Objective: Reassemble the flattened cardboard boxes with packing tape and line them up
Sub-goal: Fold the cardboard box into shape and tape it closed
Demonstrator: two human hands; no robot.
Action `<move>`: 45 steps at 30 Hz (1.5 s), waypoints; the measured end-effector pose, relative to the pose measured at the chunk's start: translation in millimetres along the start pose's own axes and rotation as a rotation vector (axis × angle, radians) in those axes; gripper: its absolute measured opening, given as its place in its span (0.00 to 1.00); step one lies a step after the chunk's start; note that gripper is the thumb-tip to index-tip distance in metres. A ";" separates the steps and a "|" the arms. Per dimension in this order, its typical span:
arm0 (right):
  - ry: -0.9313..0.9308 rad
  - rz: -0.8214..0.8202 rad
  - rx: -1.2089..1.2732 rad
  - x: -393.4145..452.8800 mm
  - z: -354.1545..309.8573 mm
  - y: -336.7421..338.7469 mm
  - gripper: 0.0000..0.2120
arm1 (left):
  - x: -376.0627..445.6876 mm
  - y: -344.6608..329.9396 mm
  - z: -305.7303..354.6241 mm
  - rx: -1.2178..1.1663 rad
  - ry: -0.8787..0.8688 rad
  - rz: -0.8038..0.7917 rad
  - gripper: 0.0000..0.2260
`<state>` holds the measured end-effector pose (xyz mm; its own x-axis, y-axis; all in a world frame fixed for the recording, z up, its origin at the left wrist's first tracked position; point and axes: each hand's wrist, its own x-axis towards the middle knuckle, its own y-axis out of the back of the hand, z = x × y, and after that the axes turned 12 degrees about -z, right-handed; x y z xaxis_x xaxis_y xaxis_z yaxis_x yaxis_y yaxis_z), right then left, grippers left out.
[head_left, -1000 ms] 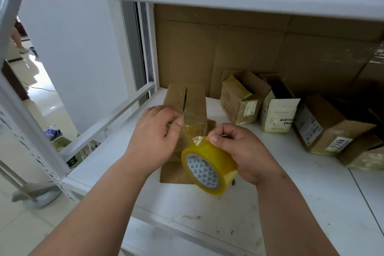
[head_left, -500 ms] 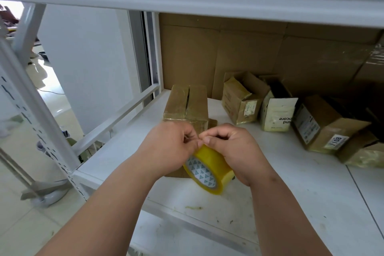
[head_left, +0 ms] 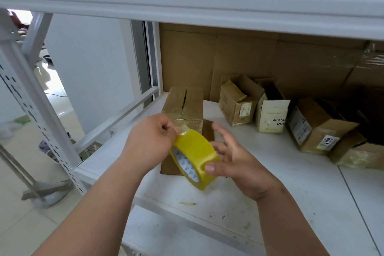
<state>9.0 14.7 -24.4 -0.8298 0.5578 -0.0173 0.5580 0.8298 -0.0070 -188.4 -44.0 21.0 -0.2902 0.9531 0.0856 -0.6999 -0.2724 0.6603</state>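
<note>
Now, step: the tape end is being peeled from the yellow tape roll (head_left: pixel 194 157) at frame centre.
Left hand (head_left: pixel 152 141): pinched on the free end.
Right hand (head_left: pixel 234 159): fingers spread, roll steadied by the thumb.
Box (head_left: pixel 184 114): on the shelf (head_left: pixel 291 183), just behind the roll.
Advice: the strip should be drawn taut and straight over the seam.

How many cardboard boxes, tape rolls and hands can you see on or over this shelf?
Cardboard boxes: 5
Tape rolls: 1
Hands: 2, left hand, right hand
Total: 8
</note>
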 end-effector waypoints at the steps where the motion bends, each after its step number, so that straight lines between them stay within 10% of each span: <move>1: -0.021 -0.021 -0.046 -0.8 2.3 1.6 0.43 | -0.1 2.1 -0.9 -0.055 0.017 0.036 0.10; 5: -0.021 -0.043 -0.140 1.1 9.7 -1.7 0.28 | 0.1 7.0 -1.3 -0.119 0.046 0.087 0.10; 14: 0.160 0.010 -0.007 3.0 -5.6 12.3 0.27 | 2.7 13.9 -5.9 -0.504 0.088 0.054 0.08; 41: 0.157 0.381 -0.123 16.3 -40.0 100.4 0.34 | 57.3 42.4 -31.6 -0.689 0.213 0.301 0.07; 45: 0.096 0.452 -0.187 28.8 -45.9 99.2 0.06 | 67.0 33.4 -42.1 -0.686 0.250 0.292 0.07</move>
<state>40.0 113.8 20.3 -0.5078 0.8537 0.1150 0.8577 0.4887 0.1596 -258.7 5.3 17.4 -0.6060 0.7945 -0.0394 -0.7954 -0.6057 0.0220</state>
